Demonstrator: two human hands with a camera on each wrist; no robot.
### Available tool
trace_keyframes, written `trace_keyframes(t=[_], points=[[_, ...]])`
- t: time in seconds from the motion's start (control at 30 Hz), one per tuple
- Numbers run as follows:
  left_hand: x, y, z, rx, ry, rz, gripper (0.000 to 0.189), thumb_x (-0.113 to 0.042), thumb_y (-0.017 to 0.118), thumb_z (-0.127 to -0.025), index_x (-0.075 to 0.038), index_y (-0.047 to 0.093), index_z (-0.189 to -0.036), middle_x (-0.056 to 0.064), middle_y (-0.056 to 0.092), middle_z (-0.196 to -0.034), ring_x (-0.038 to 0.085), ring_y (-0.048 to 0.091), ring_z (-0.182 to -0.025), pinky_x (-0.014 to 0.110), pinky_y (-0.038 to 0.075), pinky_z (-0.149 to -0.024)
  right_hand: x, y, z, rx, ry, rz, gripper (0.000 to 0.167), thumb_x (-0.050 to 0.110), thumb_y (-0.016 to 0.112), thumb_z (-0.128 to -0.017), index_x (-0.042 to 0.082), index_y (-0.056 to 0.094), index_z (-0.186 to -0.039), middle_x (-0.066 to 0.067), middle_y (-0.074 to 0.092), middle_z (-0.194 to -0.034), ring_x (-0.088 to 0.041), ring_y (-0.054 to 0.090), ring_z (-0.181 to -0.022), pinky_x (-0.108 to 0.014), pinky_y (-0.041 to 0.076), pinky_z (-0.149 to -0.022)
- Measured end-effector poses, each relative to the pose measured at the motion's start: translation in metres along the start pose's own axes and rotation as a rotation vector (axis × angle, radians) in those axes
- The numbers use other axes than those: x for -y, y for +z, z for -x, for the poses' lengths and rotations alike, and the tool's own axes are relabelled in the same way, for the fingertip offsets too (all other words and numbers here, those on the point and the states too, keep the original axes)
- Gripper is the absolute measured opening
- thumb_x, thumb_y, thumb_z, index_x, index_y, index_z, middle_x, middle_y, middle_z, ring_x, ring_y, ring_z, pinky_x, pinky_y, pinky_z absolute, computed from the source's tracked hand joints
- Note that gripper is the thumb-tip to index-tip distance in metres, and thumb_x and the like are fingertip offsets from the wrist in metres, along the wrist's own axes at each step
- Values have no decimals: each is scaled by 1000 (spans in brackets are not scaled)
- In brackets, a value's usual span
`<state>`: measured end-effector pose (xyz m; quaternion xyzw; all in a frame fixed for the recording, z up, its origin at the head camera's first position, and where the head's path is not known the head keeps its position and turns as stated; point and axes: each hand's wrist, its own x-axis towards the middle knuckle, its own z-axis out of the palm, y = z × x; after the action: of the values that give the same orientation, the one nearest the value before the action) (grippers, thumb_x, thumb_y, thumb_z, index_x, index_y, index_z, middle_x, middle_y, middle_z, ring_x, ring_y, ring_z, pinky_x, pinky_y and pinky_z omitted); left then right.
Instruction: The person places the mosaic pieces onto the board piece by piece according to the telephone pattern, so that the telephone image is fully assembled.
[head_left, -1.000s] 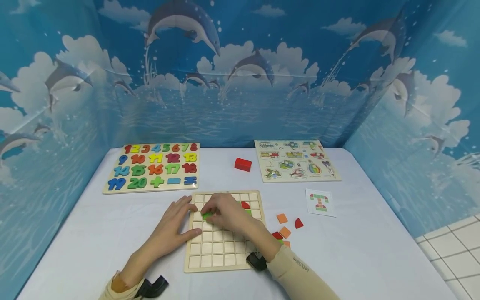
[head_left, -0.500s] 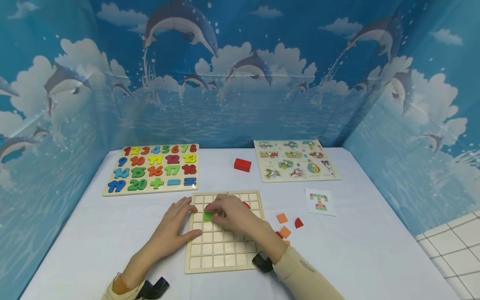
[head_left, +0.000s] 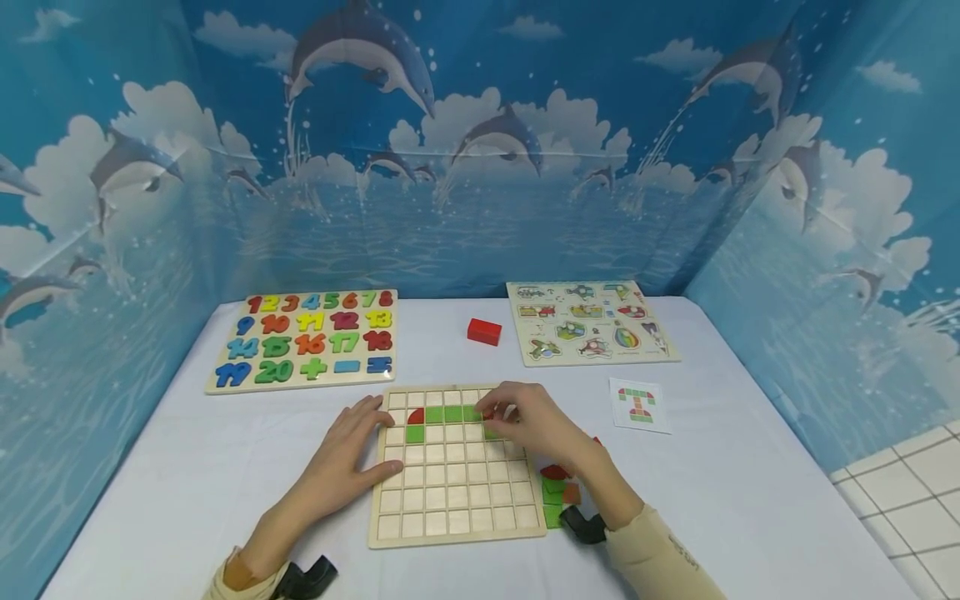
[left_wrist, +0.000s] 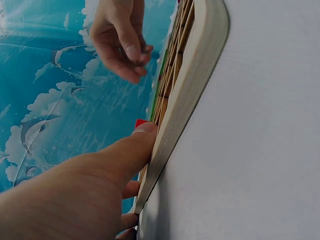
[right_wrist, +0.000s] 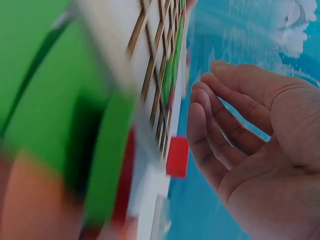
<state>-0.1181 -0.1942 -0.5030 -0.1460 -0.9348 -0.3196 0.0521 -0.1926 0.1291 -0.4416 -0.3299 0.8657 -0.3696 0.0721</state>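
A wooden grid board point(head_left: 446, 522) lies at the table's middle. My left hand point(head_left: 337, 450) rests at its left edge, fingers spread; in the left wrist view the thumb point(left_wrist: 125, 150) touches the board's edge. Near the top row sit a red quarter-round piece point(head_left: 416, 416), several green square tiles point(head_left: 453, 414) and one green square point(head_left: 415, 434) below the red piece. My right hand point(head_left: 536, 421) hovers over the board's upper right, partly hiding pieces there. In the right wrist view its fingers point(right_wrist: 240, 130) bend loosely with nothing between them.
Loose green tiles point(head_left: 552, 493), a red piece point(head_left: 555, 472) and an orange tile point(head_left: 572, 493) lie right of the board, partly under the right arm. Beyond are a pattern card point(head_left: 640, 406), a red block point(head_left: 484, 332), a number puzzle point(head_left: 300, 386) and a picture puzzle point(head_left: 600, 360).
My right hand has let go of the green square at the board's upper left and moved right across the board. The left hand stays in place.
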Motion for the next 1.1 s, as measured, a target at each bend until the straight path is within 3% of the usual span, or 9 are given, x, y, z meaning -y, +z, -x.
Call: trace_keyframes(t=[0.33, 0.63, 0.87, 1.1], points=[[-1, 0, 0, -4, 4, -2, 54, -48, 82, -90, -20, 59, -129, 17, 39, -168, 40, 29, -159, 64, 18, -131, -23, -17, 36, -74, 116, 33, 21, 11, 77, -97, 17, 78, -117, 9, 74, -105, -11, 63, -92, -25, 61, -85], [0, 3, 0, 3, -5, 4, 55, -47, 84, -88, -21, 58, -129, 16, 38, -168, 38, 28, -160, 62, 16, -132, -46, -39, 53, -150, 193, 13, 23, 16, 82, -94, 19, 78, -116, 9, 74, -103, -14, 65, -91, -28, 63, -88], [0, 1, 1, -2, 1, 0, 54, -50, 82, -89, -20, 60, -128, 17, 40, -167, 40, 29, -159, 64, 19, -130, -67, -55, 60, -88, 242, -44, 26, 18, 85, -91, 18, 79, -116, 5, 76, -105, -17, 67, -94, -27, 62, -91], [0, 0, 0, 2, 5, -2, 53, -50, 81, -90, -20, 60, -128, 17, 40, -167, 40, 29, -159, 65, 19, -130, -72, -56, 66, 27, 255, 12, 30, 16, 90, -84, 18, 78, -111, 4, 71, -99, -21, 61, -94, -28, 57, -86]])
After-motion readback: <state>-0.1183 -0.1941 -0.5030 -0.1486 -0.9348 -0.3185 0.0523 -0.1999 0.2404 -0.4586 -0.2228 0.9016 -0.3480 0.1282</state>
